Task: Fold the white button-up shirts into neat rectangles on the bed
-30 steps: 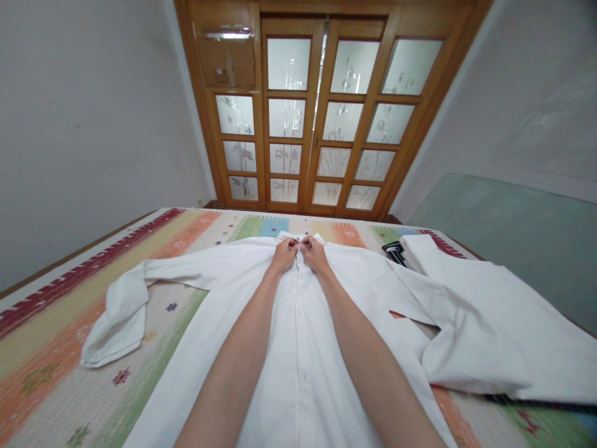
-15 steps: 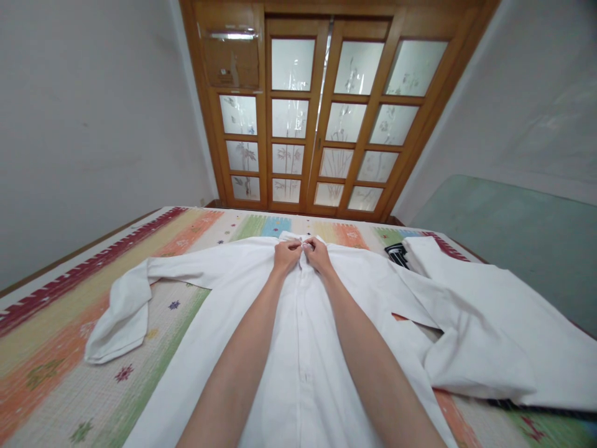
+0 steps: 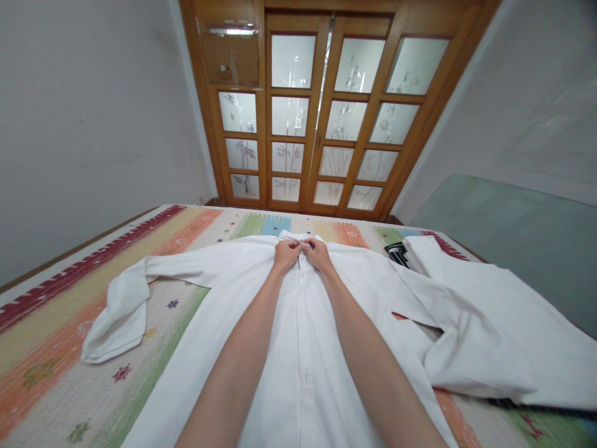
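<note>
A white long-sleeved shirt (image 3: pixel 284 348) lies spread face up, its collar at the far end and its button front running toward me. At the collar, my left hand (image 3: pixel 287 253) pinches the edge of the front. My right hand (image 3: pixel 315 252) pinches the same spot from the other side, the fingertips of both hands nearly meeting. Whatever small part of the collar or button sits between the fingers is hidden. The left sleeve in view bends outward across the cover; the other sleeve lies crumpled at the right.
A patterned, striped bed cover (image 3: pixel 186 311) lies under the shirt. More folded white cloth (image 3: pixel 508 311) rests at the right, with a black-and-white striped item (image 3: pixel 397 253) by its far end. A pale green headboard-like panel (image 3: pixel 504 218) stands at the right. Wooden glazed doors (image 3: pixel 298 112) stand beyond.
Both hands stay at the collar, with only a slight shift of the fingers. The shirt lies as before; the camera view has moved very slightly.
</note>
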Demonstrator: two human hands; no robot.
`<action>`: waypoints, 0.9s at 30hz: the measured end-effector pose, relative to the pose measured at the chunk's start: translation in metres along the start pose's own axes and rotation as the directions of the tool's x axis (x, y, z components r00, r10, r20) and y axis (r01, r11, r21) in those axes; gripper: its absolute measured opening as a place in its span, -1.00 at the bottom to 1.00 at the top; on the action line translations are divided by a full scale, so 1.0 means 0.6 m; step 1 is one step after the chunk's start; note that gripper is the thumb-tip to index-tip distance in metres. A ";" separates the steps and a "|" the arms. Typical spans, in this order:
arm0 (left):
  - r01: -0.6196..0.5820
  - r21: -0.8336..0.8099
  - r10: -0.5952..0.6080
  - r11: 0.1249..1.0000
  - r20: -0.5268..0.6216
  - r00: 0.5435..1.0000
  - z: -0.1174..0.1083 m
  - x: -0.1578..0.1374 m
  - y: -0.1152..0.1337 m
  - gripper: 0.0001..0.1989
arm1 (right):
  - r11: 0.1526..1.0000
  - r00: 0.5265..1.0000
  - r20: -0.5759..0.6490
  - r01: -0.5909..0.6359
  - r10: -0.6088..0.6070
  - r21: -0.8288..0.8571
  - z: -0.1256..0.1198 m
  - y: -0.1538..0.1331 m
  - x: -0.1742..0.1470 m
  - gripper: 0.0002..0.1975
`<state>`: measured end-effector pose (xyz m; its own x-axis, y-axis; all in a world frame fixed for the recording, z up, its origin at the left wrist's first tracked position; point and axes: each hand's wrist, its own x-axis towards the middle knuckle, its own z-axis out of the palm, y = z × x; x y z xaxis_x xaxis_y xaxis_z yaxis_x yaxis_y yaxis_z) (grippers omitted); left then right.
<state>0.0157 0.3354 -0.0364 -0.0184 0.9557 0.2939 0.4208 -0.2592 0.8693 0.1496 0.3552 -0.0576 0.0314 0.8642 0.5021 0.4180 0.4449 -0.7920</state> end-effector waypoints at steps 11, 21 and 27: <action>-0.110 0.159 0.113 0.981 -0.013 0.993 0.010 -0.005 0.005 -0.83 | 0.998 0.999 0.025 -0.044 0.043 0.041 -0.003 0.001 0.004 -0.76; -0.168 0.187 0.165 0.968 0.034 0.986 0.005 -0.003 -0.001 -0.88 | 0.996 1.000 0.013 -0.018 0.017 0.091 -0.003 0.006 0.002 -0.78; -0.136 0.107 0.135 0.985 0.017 0.991 0.006 0.004 -0.008 -0.88 | 0.997 1.000 0.002 -0.029 0.029 0.078 -0.005 -0.002 0.002 -0.79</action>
<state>0.0169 0.3395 -0.0412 0.0539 0.9141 0.4018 0.5143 -0.3703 0.7735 0.1519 0.3551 -0.0552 0.0412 0.8773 0.4783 0.3451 0.4367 -0.8308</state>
